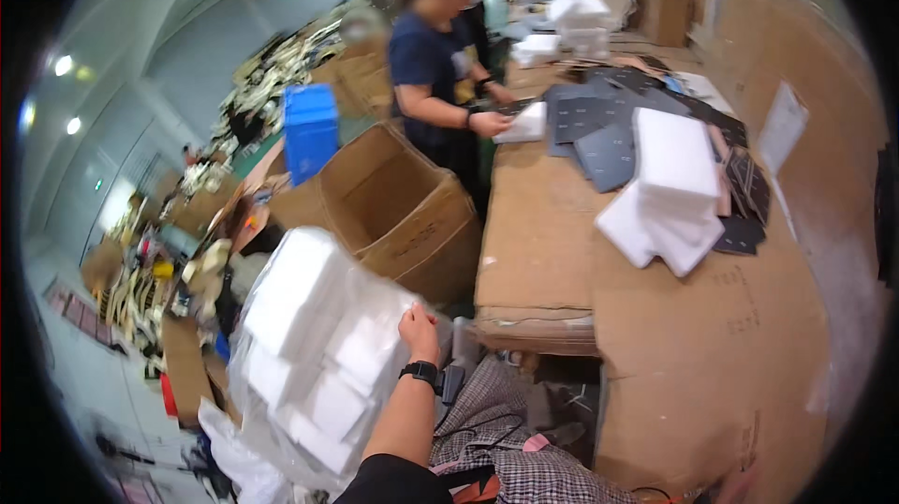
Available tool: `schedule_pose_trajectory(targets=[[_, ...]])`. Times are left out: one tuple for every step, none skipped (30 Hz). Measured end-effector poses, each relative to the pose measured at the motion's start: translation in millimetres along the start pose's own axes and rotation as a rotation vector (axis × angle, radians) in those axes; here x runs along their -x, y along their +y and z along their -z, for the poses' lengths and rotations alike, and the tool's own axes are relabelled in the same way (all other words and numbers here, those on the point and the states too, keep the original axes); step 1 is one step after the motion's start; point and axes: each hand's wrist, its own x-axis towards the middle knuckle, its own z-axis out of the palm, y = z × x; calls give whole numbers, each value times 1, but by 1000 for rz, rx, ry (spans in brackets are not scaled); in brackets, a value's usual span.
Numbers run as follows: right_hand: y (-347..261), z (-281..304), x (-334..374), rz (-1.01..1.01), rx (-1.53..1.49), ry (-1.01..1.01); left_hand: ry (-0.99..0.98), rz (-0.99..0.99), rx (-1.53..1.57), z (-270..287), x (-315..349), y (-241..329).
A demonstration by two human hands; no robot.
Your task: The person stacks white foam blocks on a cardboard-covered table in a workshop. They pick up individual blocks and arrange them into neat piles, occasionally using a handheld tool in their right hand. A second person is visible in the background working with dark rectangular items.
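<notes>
My left hand (pixel 419 330), with a dark band on its wrist, is closed at the right edge of a large clear plastic bag (pixel 370 284). Several white foam blocks (pixel 295 284) are stacked inside this bag, to the left of my forearm. My right hand does not show clearly; only a blurred pinkish patch appears at the lower right rim. On the cardboard-covered table (pixel 538 251) to my right, a white foam block (pixel 674 153) rests upon other white foam pieces (pixel 660 223). Dark grey printed sheets (pixel 604 148) lie spread beside them.
An open cardboard box (pixel 412 232) stands beyond the bag, with a blue bin (pixel 310 129) behind it. A co-worker (pixel 431 73) at the table's far left side handles a white foam piece (pixel 524 125). More foam (pixel 579 22) is stacked farther back. Piled scraps (pixel 281 73) fill the left background.
</notes>
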Motion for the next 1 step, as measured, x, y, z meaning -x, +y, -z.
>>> schedule_pose_trajectory(targets=[[-32, 0, 6, 41, -1, -65, 57, 59, -31, 30, -12, -15]])
